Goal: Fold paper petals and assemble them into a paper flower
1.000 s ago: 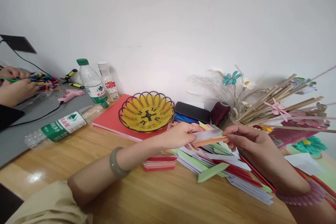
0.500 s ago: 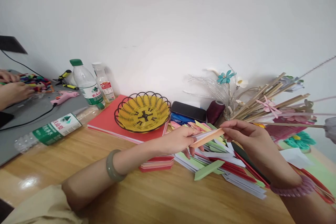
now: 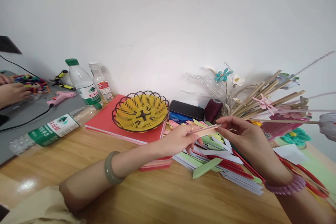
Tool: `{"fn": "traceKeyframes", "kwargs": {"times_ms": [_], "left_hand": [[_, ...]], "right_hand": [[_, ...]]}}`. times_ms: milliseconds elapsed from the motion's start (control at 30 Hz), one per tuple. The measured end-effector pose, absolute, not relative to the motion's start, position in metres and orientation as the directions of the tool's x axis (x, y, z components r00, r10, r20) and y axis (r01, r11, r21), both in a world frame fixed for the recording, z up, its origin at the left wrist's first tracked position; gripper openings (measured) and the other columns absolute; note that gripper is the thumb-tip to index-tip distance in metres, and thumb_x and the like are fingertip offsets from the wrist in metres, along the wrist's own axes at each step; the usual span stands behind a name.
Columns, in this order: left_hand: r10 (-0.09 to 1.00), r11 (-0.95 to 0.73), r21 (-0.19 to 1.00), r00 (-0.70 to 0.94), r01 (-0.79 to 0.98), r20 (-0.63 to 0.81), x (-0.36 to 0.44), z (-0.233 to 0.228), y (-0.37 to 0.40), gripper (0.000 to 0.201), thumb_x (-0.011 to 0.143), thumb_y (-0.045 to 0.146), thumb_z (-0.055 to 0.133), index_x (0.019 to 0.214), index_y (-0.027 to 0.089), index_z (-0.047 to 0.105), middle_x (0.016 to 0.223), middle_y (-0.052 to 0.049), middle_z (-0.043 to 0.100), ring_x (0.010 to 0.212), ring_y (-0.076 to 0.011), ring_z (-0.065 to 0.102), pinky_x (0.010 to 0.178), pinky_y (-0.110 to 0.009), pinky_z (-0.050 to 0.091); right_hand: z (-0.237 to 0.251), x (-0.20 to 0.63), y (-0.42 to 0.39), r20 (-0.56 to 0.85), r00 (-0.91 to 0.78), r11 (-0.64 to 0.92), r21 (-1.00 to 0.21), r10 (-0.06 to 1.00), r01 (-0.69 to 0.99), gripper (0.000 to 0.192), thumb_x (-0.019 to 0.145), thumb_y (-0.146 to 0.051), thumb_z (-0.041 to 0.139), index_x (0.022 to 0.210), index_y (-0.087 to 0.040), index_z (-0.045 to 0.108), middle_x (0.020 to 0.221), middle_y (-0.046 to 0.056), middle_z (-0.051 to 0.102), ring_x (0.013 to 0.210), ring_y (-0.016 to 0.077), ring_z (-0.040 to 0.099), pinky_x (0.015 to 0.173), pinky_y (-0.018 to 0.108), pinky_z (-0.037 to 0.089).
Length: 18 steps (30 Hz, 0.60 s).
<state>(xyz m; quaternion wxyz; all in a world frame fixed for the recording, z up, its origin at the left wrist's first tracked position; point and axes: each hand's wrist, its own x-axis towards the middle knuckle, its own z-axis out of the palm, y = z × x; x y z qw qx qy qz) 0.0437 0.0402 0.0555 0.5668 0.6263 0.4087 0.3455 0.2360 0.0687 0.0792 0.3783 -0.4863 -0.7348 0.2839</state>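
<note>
A pale pink folded paper strip (image 3: 206, 131) is stretched between my two hands. My left hand (image 3: 181, 137), with a ring on one finger, pinches its near end. At the other end, the thumb and fingertips of my right hand (image 3: 236, 131) are closed on the strip. Below them lies a heap of folded paper strips (image 3: 210, 152) in white, green, red, pink and yellow. One green strip (image 3: 207, 168) rests on top at the near side. Left of the heap, a yellow woven basket (image 3: 141, 112) stands on red paper sheets (image 3: 97, 119).
At left lie a plastic bottle (image 3: 49, 131) and a pink glue gun (image 3: 61, 98); two bottles stand behind. Another person's hands (image 3: 15, 92) are at far left. A phone (image 3: 186, 110), thread spool (image 3: 213, 110), sticks (image 3: 262, 98) with craft flowers and red-handled scissors (image 3: 312, 182) are right.
The paper strip has turned between my fingers, showing a pale pink side instead of an orange one. The whole view has shifted slightly.
</note>
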Motion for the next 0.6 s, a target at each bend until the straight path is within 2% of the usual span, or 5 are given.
{"fn": "traceKeyframes", "kwargs": {"times_ms": [100,267,433,500,600], "left_hand": [[0.899,-0.051,0.995,0.439,0.082,0.010,0.044,0.052,0.042,0.035,0.085,0.018,0.038,0.115,0.011,0.054,0.088,-0.007,0.062,0.054,-0.0060,0.052,0.050,-0.018,0.043],[0.890,-0.077,0.987,0.456,0.140,0.005,0.043,0.065,0.037,0.032,0.085,0.020,0.043,0.114,0.012,0.054,0.089,-0.006,0.060,0.062,-0.0079,0.055,0.056,-0.018,0.042],[0.904,-0.077,0.969,0.426,0.234,-0.031,0.038,0.072,0.036,0.026,0.087,0.027,0.038,0.071,0.013,0.054,0.064,0.001,0.048,0.049,-0.0049,0.037,0.043,-0.016,0.029],[0.948,-0.079,0.969,0.319,0.232,0.001,0.034,0.070,0.039,0.029,0.087,0.030,0.038,0.065,0.014,0.049,0.062,0.002,0.046,0.049,-0.0052,0.036,0.043,-0.016,0.026],[0.981,-0.059,0.989,0.191,0.132,0.033,0.030,0.068,0.044,0.026,0.086,0.033,0.039,0.073,0.015,0.052,0.063,0.003,0.046,0.048,-0.0052,0.036,0.042,-0.017,0.025]], "right_hand": [[0.082,0.236,0.068,0.220,-0.246,0.320,-0.793,0.944,0.518,0.032,0.072,-0.044,0.062,0.094,-0.021,0.064,0.073,0.003,0.062,0.058,0.0134,0.052,0.043,0.023,0.036],[0.089,0.230,0.062,0.122,-0.295,0.251,-0.855,0.948,0.453,0.026,0.073,-0.042,0.060,0.085,-0.021,0.068,0.068,0.001,0.063,0.054,0.0125,0.049,0.043,0.023,0.033],[0.091,0.227,0.058,0.214,-0.280,0.321,-0.846,0.936,0.426,0.029,0.074,-0.044,0.060,0.089,-0.020,0.068,0.066,0.001,0.063,0.057,0.0130,0.052,0.048,0.024,0.041],[0.087,0.229,0.063,0.286,-0.270,0.388,-0.776,0.919,0.498,0.032,0.079,-0.046,0.053,0.094,-0.020,0.066,0.073,0.003,0.066,0.063,0.0153,0.058,0.054,0.026,0.046],[0.075,0.233,0.076,0.383,-0.279,0.463,-0.572,0.881,0.677,0.032,0.084,-0.044,0.046,0.091,-0.020,0.066,0.079,0.005,0.069,0.067,0.0186,0.062,0.056,0.028,0.048]]}}
